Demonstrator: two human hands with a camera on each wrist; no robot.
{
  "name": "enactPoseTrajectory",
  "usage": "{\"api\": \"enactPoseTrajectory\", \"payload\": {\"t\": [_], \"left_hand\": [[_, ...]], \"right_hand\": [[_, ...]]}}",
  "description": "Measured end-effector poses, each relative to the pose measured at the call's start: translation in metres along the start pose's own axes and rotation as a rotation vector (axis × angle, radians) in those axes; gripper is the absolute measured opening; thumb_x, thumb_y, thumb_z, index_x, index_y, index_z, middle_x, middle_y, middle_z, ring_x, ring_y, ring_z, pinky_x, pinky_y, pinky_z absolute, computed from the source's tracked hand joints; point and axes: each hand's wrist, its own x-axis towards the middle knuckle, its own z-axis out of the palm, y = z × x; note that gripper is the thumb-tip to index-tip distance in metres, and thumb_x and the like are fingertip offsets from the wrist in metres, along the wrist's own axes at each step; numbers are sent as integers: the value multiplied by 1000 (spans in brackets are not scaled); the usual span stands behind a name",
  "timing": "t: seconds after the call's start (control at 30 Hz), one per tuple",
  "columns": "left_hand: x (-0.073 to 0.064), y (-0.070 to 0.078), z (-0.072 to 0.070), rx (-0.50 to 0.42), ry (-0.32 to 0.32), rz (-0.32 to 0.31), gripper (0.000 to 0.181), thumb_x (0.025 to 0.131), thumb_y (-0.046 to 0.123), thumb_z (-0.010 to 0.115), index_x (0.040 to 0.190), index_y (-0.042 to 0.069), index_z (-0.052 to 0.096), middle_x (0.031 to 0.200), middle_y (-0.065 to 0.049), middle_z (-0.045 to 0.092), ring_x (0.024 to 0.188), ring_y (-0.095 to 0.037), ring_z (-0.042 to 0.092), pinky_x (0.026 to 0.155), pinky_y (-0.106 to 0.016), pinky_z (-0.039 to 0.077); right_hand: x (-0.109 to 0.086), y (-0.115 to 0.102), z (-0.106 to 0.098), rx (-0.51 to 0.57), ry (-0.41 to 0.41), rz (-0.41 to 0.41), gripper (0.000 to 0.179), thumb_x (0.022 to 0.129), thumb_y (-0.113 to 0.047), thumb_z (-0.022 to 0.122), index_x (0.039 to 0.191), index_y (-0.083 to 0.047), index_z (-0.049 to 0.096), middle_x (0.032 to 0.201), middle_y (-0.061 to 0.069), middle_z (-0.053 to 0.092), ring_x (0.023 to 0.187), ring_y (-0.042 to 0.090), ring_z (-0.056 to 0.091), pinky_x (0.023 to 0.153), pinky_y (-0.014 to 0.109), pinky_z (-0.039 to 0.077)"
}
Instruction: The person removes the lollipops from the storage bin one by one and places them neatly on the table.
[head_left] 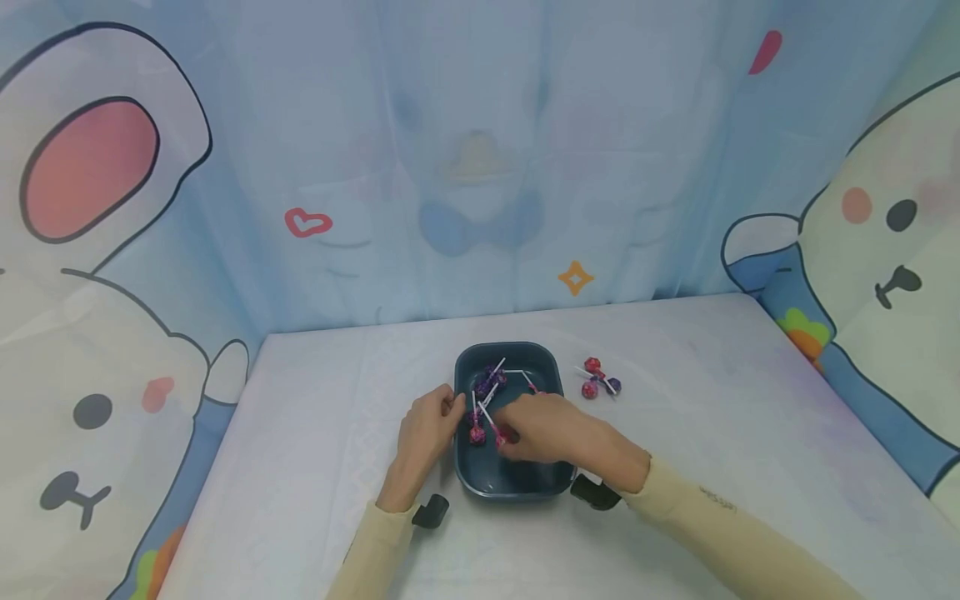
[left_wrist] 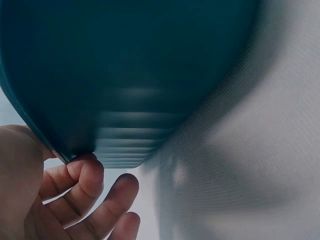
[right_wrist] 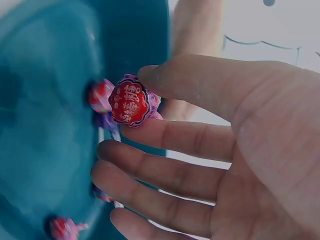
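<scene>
Lollipop [right_wrist: 131, 102] pinched by right hand [head_left: 551, 427] at teal tray [head_left: 517, 481] gripped by left hand [head_left: 429, 423]; more lollipops [head_left: 477, 435] inside, between hands; lollipop cluster [head_left: 590, 389] on bench [head_left: 682, 408] beyond right hand; apparently partway done.

The left forearm [head_left: 371, 550] extends from the near side, slanting far and right; at the left hand [head_left: 427, 425], thumb and forefinger pinch, other fingers [left_wrist: 117, 200] loosely bent. The right forearm [head_left: 727, 525] reaches leftward from the near right; the right hand [head_left: 546, 427] pinches likewise, its remaining fingers extended.
</scene>
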Motion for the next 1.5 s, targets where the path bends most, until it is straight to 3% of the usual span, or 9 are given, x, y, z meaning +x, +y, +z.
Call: {"api": "enactPoseTrajectory", "payload": {"t": [0.13, 0.3, 0.4, 0.73, 0.93, 1.1, 1.27, 1.5], "left_hand": [[0, 0, 0, -2, 5, -1, 28, 90, 39, 50, 71, 18, 49, 58, 5, 48, 49, -9, 43, 45, -25, 33], [0, -1, 0, 1, 8, 1, 28, 90, 39, 50, 71, 18, 49, 58, 5, 48, 49, -9, 43, 45, -25, 32], [0, -1, 0, 0, 7, 4, 28, 90, 39, 50, 72, 18, 49, 59, 5, 48, 50, -9, 43, 45, -24, 32], [0, -2, -1, -2, 13, 19, 28, 90, 38, 50, 71, 18, 49, 59, 5, 48, 50, -9, 43, 45, -24, 33], [0, -2, -1, -3, 13, 19, 28, 90, 39, 50, 71, 18, 49, 59, 5, 48, 50, -8, 43, 45, -24, 32], [0, -2, 0, -8, 9, 12, 28, 90, 39, 50, 72, 18, 49, 59, 5, 48, 50, -9, 43, 45, -24, 32], [0, -2, 1, -14, 5, 10, 28, 90, 38, 50, 72, 18, 49, 60, 5, 47, 50, -9, 42, 45, -24, 32], [0, -1, 1, -26, 9, 21, 28, 90, 38, 51, 71, 18, 48, 59, 5, 47, 50, -9, 42, 45, -24, 32]], "right_hand": [[-5, 6, -14, 27, 6, 46, 16, 81, -37, 66, 88, -24, 64, 72, -14, 58, 61, 5, 50, 57, 25, 43], [-12, 20, -27, 50, 26, 86, 15, 82, -40, 65, 85, -26, 61, 70, -13, 56, 60, 5, 50, 56, 23, 43], [-14, 30, -33, 60, 37, 101, 15, 82, -39, 65, 83, -25, 59, 68, -12, 55, 59, 7, 49, 55, 25, 41], [-23, 74, -43, 80, 73, 199, 19, 81, -36, 66, 91, -21, 63, 85, -3, 64, 72, 10, 57, 59, 28, 44], [-25, 105, -40, 153, 44, 278, 19, 82, -34, 66, 88, -17, 62, 76, -4, 63, 66, 12, 54, 58, 29, 44], [-25, 136, -35, 160, 30, 347, 30, 81, -41, 66, 93, -13, 63, 87, 3, 65, 70, 15, 56, 62, 32, 47], [-24, 163, -27, 154, 18, 409, 35, 81, -38, 66, 97, -7, 62, 87, 7, 65, 74, 18, 56, 64, 34, 48], [-21, 187, -15, 168, -35, 490, 37, 83, -39, 64, 102, -7, 62, 94, 10, 64, 81, 24, 56, 66, 36, 47]]}}
